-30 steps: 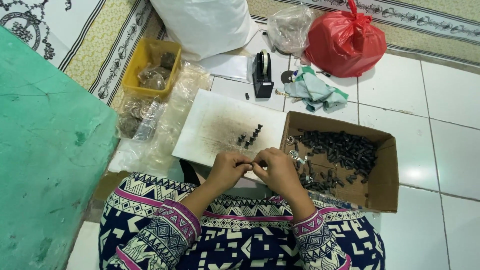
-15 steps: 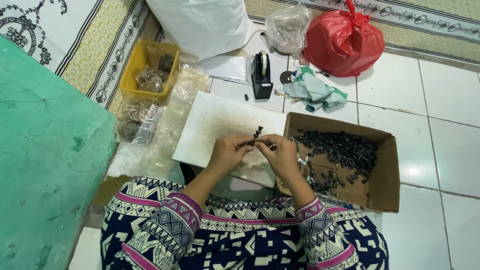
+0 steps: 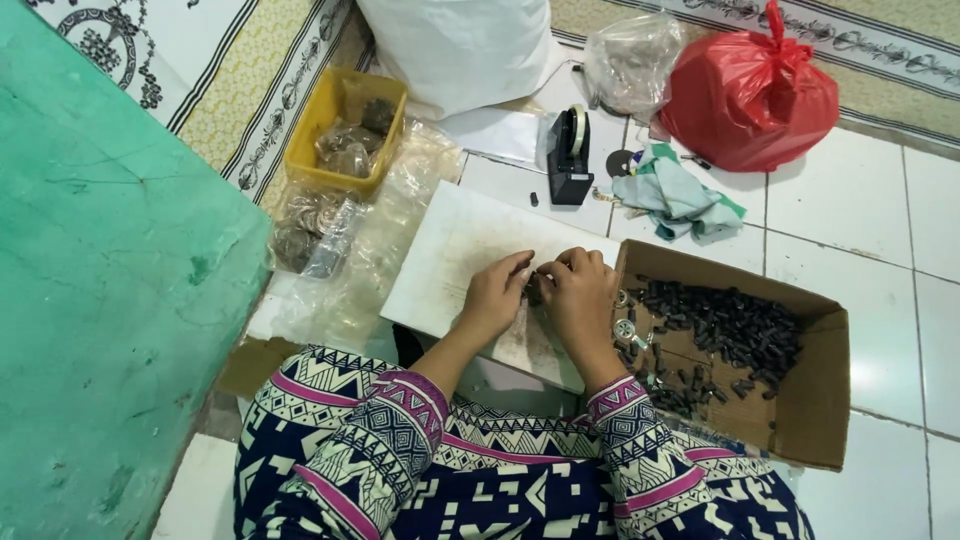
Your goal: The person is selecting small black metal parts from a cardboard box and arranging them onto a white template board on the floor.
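On the floor (image 3: 860, 210) of white tiles, a person sits with legs in blue, white and pink patterned cloth. At the left stands a big green wall or block (image 3: 100, 300). Far off lies a patterned mat (image 3: 230, 70), and a big white sack (image 3: 460, 45) rests at the far edge.

Right of the sack sits a red plastic bag (image 3: 750, 95), tied at the top, with a clear bag (image 3: 630, 60) just beside it. Near and to the right is a brown cardboard box (image 3: 810, 400) with many small black pieces (image 3: 730, 325) inside. A white board (image 3: 450, 260) lies flat on the floor, just left of the box. Clear plastic bags (image 3: 370, 250) lie left of the board. A yellow tray (image 3: 345, 130) sits farther left. A green and white cloth (image 3: 675, 195) lies far from the box, and a black tape holder (image 3: 570, 155) stands just left of the cloth.

Both hands are over the near right part of the board. The left hand (image 3: 492, 298) and the right hand (image 3: 580, 300) meet at the fingertips. The fingers of both hands are pinched together on a small dark piece (image 3: 533, 290). That piece sits between the two hands, just above the board, left of the box. It is too small to tell its shape.
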